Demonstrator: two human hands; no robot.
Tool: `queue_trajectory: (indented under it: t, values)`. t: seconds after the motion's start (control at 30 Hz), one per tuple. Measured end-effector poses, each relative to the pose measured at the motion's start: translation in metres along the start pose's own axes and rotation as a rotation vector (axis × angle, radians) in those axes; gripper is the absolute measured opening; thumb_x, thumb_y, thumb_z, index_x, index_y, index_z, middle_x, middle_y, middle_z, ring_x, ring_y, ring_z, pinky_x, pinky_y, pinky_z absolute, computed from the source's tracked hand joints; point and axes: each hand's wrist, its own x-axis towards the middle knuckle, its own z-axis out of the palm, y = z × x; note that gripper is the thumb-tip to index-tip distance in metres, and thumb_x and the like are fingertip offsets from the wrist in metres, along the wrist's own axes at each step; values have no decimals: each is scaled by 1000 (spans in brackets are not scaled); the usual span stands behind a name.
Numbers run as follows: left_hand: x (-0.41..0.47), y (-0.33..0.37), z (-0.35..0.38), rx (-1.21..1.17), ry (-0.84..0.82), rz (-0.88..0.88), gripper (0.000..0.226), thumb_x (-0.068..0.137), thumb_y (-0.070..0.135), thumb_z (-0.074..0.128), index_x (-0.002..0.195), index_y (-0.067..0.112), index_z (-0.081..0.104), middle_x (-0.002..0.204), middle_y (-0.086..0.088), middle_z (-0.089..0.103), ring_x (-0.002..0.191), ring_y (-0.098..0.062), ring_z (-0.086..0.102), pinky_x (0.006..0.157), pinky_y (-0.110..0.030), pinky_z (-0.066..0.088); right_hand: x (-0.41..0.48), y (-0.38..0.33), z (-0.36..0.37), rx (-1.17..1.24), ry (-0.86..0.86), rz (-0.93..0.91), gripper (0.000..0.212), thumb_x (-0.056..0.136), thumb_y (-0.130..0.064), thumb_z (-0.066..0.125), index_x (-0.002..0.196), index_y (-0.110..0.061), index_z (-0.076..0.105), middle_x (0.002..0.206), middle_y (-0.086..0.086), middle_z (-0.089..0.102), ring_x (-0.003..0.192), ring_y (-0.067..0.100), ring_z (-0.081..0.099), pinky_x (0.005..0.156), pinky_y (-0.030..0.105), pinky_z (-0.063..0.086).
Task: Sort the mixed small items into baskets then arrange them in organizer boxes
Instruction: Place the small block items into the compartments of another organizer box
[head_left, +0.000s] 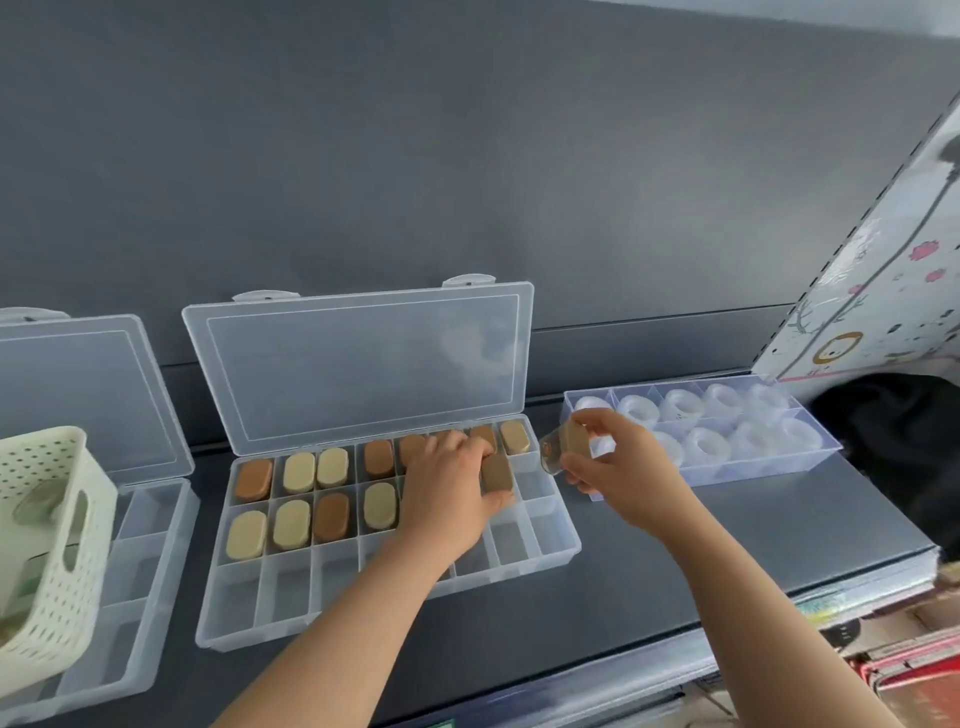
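Observation:
A clear organizer box (563, 552) with its lid up stands in the middle of the grey shelf. Several oval tan and brown blocks (298, 472) fill its back and middle compartments. My left hand (449, 488) reaches into the box and grips a brown oval block (496, 473) over a middle-row compartment. My right hand (621, 460) hovers just right of the box and pinches another brownish block (563, 447), tilted in the air.
A second open organizer box (150, 525) lies at the left, with a cream perforated basket (57, 551) resting over it. A lidless clear box (826, 449) of white tape rolls sits at the right. The shelf's front edge runs along the bottom right.

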Motion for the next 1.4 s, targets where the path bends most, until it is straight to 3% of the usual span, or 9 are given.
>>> queue_trajectory:
  t: [0.13, 0.27, 0.43, 0.6, 0.83, 1.17, 1.4]
  values:
    - [3, -1, 6, 131, -79, -43, 57, 82, 57, 60, 129, 26, 52, 131, 4, 49, 117, -18, 42, 100, -32, 36, 5, 4, 1, -104, -53, -49, 43, 79, -21, 69, 119, -25, 54, 107, -10, 61, 80, 17, 66, 70, 38, 57]
    - [2, -1, 8, 93, -105, -75, 61, 82, 56, 61, 133, 26, 49, 133, 4, 47, 119, -18, 39, 101, -33, 35, 13, 5, 9, -228, -121, -103, 39, 82, -22, 68, 119, -22, 55, 101, -12, 60, 73, 0, 57, 61, 13, 43]
    - [-4, -8, 0, 34, -30, -83, 59, 84, 55, 59, 135, 26, 49, 133, 8, 47, 122, -14, 39, 101, -29, 35, 21, 5, 24, -406, -172, -148, 36, 84, -28, 61, 119, -21, 57, 111, -1, 59, 86, 18, 61, 78, 31, 53]
    - [-8, -15, -2, 56, -47, -84, 54, 87, 49, 59, 135, 26, 49, 135, 8, 48, 123, -15, 39, 103, -30, 36, 23, 6, 34, -473, -206, -153, 33, 90, -32, 56, 121, -19, 57, 115, 1, 52, 86, 19, 59, 75, 22, 46]
    - [-24, -21, -16, 14, -19, -61, 53, 89, 50, 54, 136, 25, 49, 135, 9, 49, 123, -12, 41, 103, -28, 35, 11, -8, 36, -544, -148, -231, 42, 88, -32, 61, 127, -19, 54, 125, 1, 53, 106, 19, 55, 85, 27, 48]
    - [-116, -101, -125, -109, 241, -140, 35, 88, 40, 59, 120, 26, 62, 118, 17, 55, 113, -2, 48, 98, -20, 37, -35, -132, 113, -345, -204, -601, 38, 90, -33, 60, 127, -24, 57, 122, -7, 60, 104, 13, 60, 87, 23, 47]
    - [-193, -219, -224, -26, 359, -325, 28, 85, 28, 67, 112, 24, 67, 108, 15, 61, 97, -3, 55, 89, -25, 44, -62, -227, 209, -196, -372, -685, 38, 90, -32, 61, 127, -25, 58, 124, -11, 61, 109, 4, 57, 92, 15, 43]
